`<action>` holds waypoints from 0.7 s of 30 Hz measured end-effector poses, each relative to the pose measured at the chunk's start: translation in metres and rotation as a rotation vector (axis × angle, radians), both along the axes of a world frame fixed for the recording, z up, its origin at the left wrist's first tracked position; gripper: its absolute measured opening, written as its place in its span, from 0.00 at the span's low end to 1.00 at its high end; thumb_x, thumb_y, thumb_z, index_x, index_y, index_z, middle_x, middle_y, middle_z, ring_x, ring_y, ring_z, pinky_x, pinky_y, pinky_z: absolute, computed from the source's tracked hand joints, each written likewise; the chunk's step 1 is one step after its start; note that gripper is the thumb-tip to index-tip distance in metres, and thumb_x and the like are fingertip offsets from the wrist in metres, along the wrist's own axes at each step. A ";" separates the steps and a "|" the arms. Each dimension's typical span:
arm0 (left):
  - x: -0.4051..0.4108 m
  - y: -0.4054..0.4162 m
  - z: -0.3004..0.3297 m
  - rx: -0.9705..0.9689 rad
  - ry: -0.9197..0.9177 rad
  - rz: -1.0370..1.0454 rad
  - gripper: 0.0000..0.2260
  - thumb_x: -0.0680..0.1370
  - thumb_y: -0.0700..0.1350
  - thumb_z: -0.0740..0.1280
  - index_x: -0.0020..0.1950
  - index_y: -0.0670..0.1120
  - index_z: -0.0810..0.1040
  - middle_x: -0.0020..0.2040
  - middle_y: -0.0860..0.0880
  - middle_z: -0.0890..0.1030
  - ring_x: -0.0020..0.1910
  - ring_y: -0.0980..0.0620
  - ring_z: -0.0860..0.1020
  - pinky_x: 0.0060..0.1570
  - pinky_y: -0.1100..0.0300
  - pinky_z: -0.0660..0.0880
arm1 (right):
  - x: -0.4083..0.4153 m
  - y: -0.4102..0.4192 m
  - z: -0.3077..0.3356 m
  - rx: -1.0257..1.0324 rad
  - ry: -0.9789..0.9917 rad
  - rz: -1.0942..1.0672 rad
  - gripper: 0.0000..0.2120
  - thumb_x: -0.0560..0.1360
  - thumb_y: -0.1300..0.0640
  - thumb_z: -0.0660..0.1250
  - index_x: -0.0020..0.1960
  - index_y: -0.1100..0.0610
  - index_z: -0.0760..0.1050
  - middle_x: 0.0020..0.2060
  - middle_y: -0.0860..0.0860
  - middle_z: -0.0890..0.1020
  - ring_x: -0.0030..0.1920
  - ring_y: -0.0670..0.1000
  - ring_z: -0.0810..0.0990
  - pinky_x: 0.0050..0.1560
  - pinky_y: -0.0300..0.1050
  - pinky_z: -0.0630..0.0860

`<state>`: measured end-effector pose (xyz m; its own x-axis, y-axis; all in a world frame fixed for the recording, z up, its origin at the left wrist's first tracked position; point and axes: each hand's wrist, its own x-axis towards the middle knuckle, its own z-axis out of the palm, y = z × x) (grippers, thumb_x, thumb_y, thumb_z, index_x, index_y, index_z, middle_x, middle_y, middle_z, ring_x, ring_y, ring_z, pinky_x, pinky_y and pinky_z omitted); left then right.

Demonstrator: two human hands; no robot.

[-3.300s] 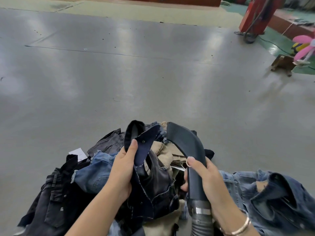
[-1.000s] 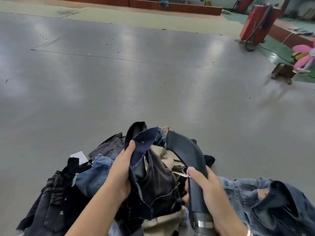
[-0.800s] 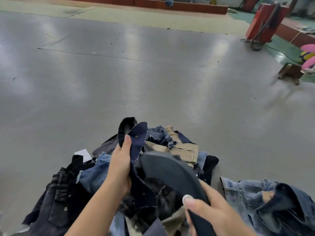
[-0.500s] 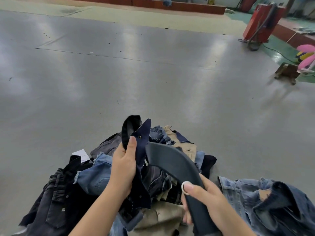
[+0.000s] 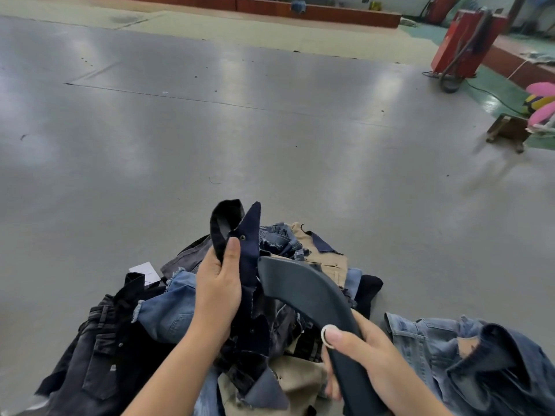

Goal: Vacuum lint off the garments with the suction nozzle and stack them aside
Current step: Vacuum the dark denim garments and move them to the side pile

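suction nozzle (image 5: 303, 291) | right hand (image 5: 363, 354) | long axis up-left, mouth toward navy garment (image 5: 250, 265)

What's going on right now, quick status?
Left hand gripping dark navy garment, held up. Right hand holding suction nozzle, mouth at the cloth. Garment pile underneath, nothing blocking.

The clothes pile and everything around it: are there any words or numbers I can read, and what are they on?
No text can be read anywhere.
White paper tag beside the clothes pile: faint marks, too small and blurred to read.
Red machine at the far right: no label shows.
Suction nozzle in the right hand: plain, no brand visible.
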<state>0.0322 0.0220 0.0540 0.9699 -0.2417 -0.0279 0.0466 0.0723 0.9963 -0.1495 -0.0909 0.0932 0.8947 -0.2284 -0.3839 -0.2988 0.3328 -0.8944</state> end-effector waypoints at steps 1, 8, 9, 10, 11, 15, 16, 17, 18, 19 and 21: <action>0.002 0.001 0.000 -0.011 0.015 0.008 0.18 0.73 0.62 0.61 0.45 0.48 0.78 0.39 0.47 0.84 0.40 0.47 0.81 0.41 0.48 0.77 | -0.001 0.001 -0.001 -0.004 -0.003 0.021 0.21 0.61 0.45 0.74 0.53 0.45 0.79 0.34 0.56 0.82 0.30 0.57 0.79 0.30 0.44 0.76; 0.006 0.001 -0.001 0.007 0.056 0.038 0.12 0.81 0.53 0.60 0.44 0.48 0.78 0.38 0.51 0.83 0.38 0.53 0.80 0.39 0.56 0.77 | -0.004 0.005 -0.008 -0.180 0.018 0.150 0.23 0.64 0.42 0.71 0.59 0.40 0.75 0.44 0.44 0.85 0.43 0.43 0.83 0.42 0.34 0.75; 0.003 0.001 -0.001 -0.002 0.068 0.016 0.11 0.80 0.53 0.61 0.44 0.49 0.77 0.36 0.50 0.82 0.34 0.52 0.80 0.34 0.56 0.77 | -0.003 0.002 -0.007 -0.125 -0.004 0.100 0.20 0.63 0.43 0.73 0.54 0.42 0.78 0.38 0.48 0.84 0.36 0.48 0.82 0.37 0.39 0.76; 0.000 0.000 0.000 -0.009 0.076 -0.007 0.11 0.80 0.53 0.61 0.44 0.49 0.77 0.32 0.51 0.81 0.28 0.54 0.79 0.27 0.59 0.75 | -0.001 -0.001 -0.006 -0.082 -0.026 0.026 0.17 0.63 0.44 0.74 0.51 0.45 0.79 0.33 0.53 0.81 0.30 0.53 0.80 0.32 0.44 0.76; -0.002 0.000 0.001 -0.006 0.076 -0.023 0.11 0.80 0.53 0.61 0.44 0.49 0.76 0.29 0.52 0.79 0.24 0.56 0.77 0.22 0.62 0.72 | 0.001 -0.005 -0.005 -0.062 -0.036 -0.054 0.16 0.63 0.46 0.75 0.48 0.49 0.79 0.31 0.57 0.79 0.27 0.56 0.77 0.29 0.46 0.75; -0.001 0.000 0.001 -0.040 0.128 -0.021 0.12 0.81 0.52 0.60 0.48 0.46 0.77 0.27 0.52 0.78 0.22 0.55 0.75 0.20 0.64 0.70 | -0.003 -0.020 -0.003 -0.059 -0.027 -0.191 0.20 0.63 0.49 0.75 0.49 0.59 0.75 0.29 0.61 0.76 0.24 0.58 0.75 0.25 0.45 0.74; 0.000 0.000 0.000 -0.054 0.149 -0.018 0.12 0.81 0.52 0.60 0.48 0.45 0.77 0.29 0.51 0.79 0.23 0.55 0.76 0.21 0.64 0.71 | -0.006 -0.019 -0.003 -0.076 -0.022 -0.134 0.21 0.62 0.47 0.76 0.49 0.56 0.76 0.30 0.61 0.77 0.25 0.59 0.76 0.26 0.46 0.75; 0.000 0.000 0.001 -0.061 0.166 -0.024 0.13 0.81 0.53 0.60 0.49 0.44 0.77 0.31 0.50 0.80 0.25 0.54 0.76 0.23 0.62 0.71 | -0.007 -0.017 -0.003 -0.103 -0.015 -0.055 0.21 0.61 0.45 0.75 0.51 0.52 0.77 0.32 0.60 0.79 0.28 0.60 0.78 0.29 0.47 0.76; 0.000 -0.001 0.000 -0.063 0.180 -0.042 0.15 0.81 0.54 0.60 0.51 0.43 0.78 0.35 0.48 0.82 0.29 0.52 0.78 0.26 0.60 0.73 | -0.008 -0.013 -0.005 -0.141 -0.009 0.025 0.21 0.62 0.43 0.74 0.52 0.46 0.78 0.37 0.58 0.82 0.35 0.59 0.81 0.34 0.45 0.78; 0.000 -0.002 -0.001 -0.067 0.198 -0.061 0.16 0.81 0.54 0.60 0.53 0.42 0.78 0.41 0.46 0.84 0.35 0.49 0.81 0.32 0.57 0.76 | -0.008 -0.008 -0.007 -0.186 0.000 0.085 0.22 0.62 0.42 0.73 0.55 0.42 0.78 0.43 0.55 0.84 0.43 0.55 0.83 0.41 0.40 0.79; -0.001 -0.003 -0.002 -0.087 0.247 -0.072 0.16 0.80 0.54 0.60 0.55 0.43 0.78 0.47 0.43 0.85 0.41 0.47 0.83 0.39 0.53 0.78 | -0.006 -0.001 -0.012 -0.220 0.011 0.120 0.27 0.62 0.41 0.72 0.60 0.43 0.75 0.47 0.45 0.85 0.48 0.44 0.83 0.44 0.32 0.75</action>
<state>0.0314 0.0186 0.0522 0.9166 -0.3217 -0.2372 0.2952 0.1449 0.9444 -0.1552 -0.0924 0.0816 0.9165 -0.1999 -0.3465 -0.3345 0.0917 -0.9379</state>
